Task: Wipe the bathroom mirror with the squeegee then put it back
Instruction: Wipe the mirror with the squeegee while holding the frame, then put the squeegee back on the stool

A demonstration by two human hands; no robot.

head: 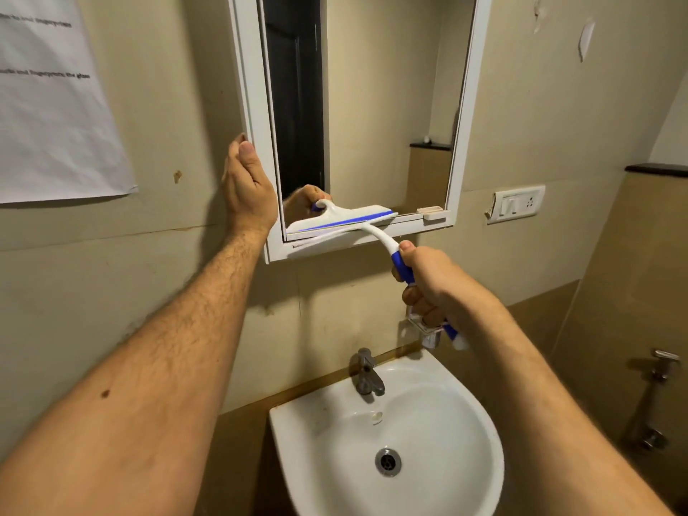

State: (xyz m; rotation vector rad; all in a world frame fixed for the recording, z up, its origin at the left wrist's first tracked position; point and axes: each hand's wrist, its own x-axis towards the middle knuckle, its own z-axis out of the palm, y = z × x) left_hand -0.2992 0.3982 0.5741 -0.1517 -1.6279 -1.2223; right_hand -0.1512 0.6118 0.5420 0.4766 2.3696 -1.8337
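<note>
A white-framed bathroom mirror (383, 106) hangs on the beige wall above the sink. My right hand (433, 283) grips the blue-and-white handle of the squeegee (379, 242). Its white blade lies along the bottom edge of the glass, at the lower left part, and its reflection shows just above it. My left hand (247, 188) rests flat against the mirror frame's left side, fingers up, holding nothing.
A white sink (294, 441) with a metal tap (366, 372) sits below. A clear wall holder (424, 331) is under my right hand. A switch plate (517, 204) is right of the mirror, a paper sheet (56, 98) at the left, a wall valve (661, 366) far right.
</note>
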